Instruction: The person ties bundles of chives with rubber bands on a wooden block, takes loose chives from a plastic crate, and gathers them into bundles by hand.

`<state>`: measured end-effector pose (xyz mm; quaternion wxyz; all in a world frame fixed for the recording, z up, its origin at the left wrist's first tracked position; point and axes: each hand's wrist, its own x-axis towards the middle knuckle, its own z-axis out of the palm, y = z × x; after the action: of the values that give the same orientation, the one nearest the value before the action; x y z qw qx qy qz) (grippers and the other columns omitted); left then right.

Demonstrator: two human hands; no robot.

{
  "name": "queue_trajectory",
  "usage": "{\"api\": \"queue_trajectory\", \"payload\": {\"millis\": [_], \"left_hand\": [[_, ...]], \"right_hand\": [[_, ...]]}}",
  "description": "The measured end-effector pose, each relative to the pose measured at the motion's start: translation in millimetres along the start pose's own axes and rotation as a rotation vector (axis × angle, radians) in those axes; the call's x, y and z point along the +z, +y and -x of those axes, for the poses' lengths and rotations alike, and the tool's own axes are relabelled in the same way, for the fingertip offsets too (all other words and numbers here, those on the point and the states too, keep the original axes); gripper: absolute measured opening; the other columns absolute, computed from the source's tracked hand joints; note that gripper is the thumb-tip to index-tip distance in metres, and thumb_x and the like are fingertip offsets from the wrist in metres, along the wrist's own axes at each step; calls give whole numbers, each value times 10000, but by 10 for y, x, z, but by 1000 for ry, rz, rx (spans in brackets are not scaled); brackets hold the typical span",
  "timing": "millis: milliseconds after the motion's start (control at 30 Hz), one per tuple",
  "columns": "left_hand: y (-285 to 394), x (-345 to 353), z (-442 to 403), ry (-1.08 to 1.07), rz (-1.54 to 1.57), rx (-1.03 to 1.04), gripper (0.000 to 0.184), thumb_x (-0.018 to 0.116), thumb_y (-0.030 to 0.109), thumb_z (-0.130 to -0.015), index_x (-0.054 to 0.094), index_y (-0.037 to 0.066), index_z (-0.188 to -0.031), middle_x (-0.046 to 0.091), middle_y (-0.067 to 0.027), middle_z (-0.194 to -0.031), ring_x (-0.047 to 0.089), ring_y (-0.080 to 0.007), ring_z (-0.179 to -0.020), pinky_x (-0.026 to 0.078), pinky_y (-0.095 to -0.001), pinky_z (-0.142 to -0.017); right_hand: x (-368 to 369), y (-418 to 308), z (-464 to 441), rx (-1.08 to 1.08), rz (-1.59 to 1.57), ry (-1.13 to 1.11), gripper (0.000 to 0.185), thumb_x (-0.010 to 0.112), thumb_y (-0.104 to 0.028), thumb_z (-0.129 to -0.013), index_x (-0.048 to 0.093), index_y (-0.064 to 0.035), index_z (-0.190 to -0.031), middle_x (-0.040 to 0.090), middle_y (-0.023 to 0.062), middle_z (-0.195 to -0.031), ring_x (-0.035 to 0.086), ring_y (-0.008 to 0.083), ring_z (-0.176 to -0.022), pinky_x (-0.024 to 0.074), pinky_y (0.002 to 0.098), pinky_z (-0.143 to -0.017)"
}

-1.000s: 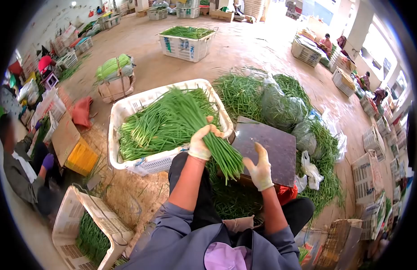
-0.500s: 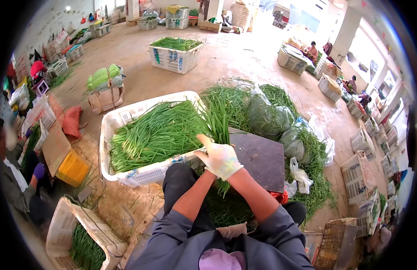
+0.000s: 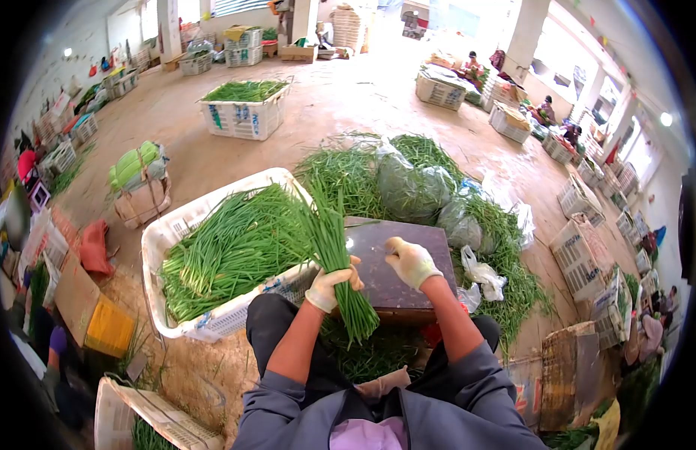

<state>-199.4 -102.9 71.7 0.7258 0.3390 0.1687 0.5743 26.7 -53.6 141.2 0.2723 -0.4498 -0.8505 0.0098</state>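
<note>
My gloved left hand (image 3: 333, 286) is wrapped round a bunch of long green stalks (image 3: 334, 251), held upright at a slant between the crate and the dark board. My gloved right hand (image 3: 410, 262) hovers over the dark square board (image 3: 385, 283), apart from the bunch, its fingers curled together; whether something small is between them I cannot make out. To the left, a white plastic crate (image 3: 154, 289) holds many more green stalks (image 3: 239, 244). Loose greens (image 3: 340, 176) and filled plastic bags (image 3: 411, 191) lie beyond and right of the board.
Another crate of greens (image 3: 245, 120) stands on the floor ahead. A tied bundle (image 3: 138, 184) and a cardboard box with yellow tape (image 3: 93, 307) are at left, near a co-worker's purple-gloved hand (image 3: 58, 340). A tipped crate (image 3: 164, 416) lies lower left; stacked crates (image 3: 584, 251) line the right.
The hands, crossed together at the bunch half a second ago, are now apart: the right has moved right over the board. The view has turned, shifting the crates left.
</note>
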Motion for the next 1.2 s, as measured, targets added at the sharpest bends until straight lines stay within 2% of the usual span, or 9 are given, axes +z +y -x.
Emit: {"api": "queue_trajectory", "payload": {"millis": [33, 100, 367, 500, 633, 700, 833, 967, 1200], "left_hand": [[-7, -8, 10, -55, 42, -3, 422, 677, 160, -841, 569, -15, -1210, 595, -84, -761, 601, -239, -718, 511, -419, -756], [-17, -17, -2, -111, 86, -16, 420, 687, 174, -833, 582, -4, -1199, 582, -79, -750, 596, -245, -712, 507, -441, -761], [-68, 51, 21, -199, 115, -75, 408, 713, 202, -816, 611, 3, -1157, 544, -65, -682, 568, -242, -647, 501, -442, -724], [-60, 28, 16, -269, 121, -96, 401, 707, 203, -821, 617, -7, -1150, 524, -59, -649, 537, -228, -613, 487, -424, -689], [-20, 21, 44, -291, 145, -110, 455, 691, 196, -810, 580, -59, -1170, 567, -90, -679, 568, -229, -624, 509, -407, -723], [-22, 8, 30, -246, 170, -126, 449, 688, 194, -813, 581, -60, -1167, 551, -84, -671, 559, -225, -622, 497, -405, -701], [-45, 1, -24, -201, 212, -65, 430, 672, 196, -836, 564, -7, -1200, 509, -56, -689, 503, -217, -644, 441, -420, -702], [-145, 9, -134, -3, 268, -27, 439, 645, 176, -855, 528, -14, -1233, 512, -63, -706, 521, -224, -657, 457, -423, -716], [-448, 81, -174, 161, 346, -84, 368, 606, 119, -885, 533, 15, -1231, 537, -37, -724, 525, -194, -654, 480, -409, -745]], "right_hand": [[-128, -101, -25, 10, 6, 11, 250, 639, -201, -925, 649, -34, -1110, 694, 80, -810, 591, 116, -545, 479, 287, -502], [-456, -534, -166, 565, -809, -178, 375, 697, -177, -867, 630, -46, -1213, 729, 128, -970, 693, 218, -767, 549, 338, -686], [-252, -701, -423, 179, -598, -10, 260, 687, -137, -866, 692, -25, -1101, 729, 139, -958, 700, 245, -837, 545, 330, -772], [-218, -601, -487, 273, -554, -9, 187, 673, -122, -878, 698, -15, -1029, 720, 125, -881, 680, 205, -723, 536, 310, -675], [-326, -391, -518, 517, -857, 438, 138, 650, -129, -919, 680, 2, -951, 675, 74, -758, 582, 99, -558, 464, 274, -508], [-326, -168, -378, 535, -870, 374, 214, 651, -95, -918, 623, -2, -1109, 675, 71, -872, 606, 109, -655, 497, 252, -576], [-179, -294, 206, 331, -590, -229, 990, 858, -284, -743, 270, -27, -1496, 553, 252, -1353, 549, 331, -1258, 435, 413, -1074], [597, -594, 905, 198, -725, -269, 1255, 909, -378, -647, 104, -11, -1538, 545, 284, -1331, 529, 368, -1285, 425, 406, -1062], [810, -857, 1319, 567, -700, -20, 1037, 849, -230, -691, 227, -46, -1500, 667, 217, -1054, 670, 381, -993, 530, 421, -862]]}}
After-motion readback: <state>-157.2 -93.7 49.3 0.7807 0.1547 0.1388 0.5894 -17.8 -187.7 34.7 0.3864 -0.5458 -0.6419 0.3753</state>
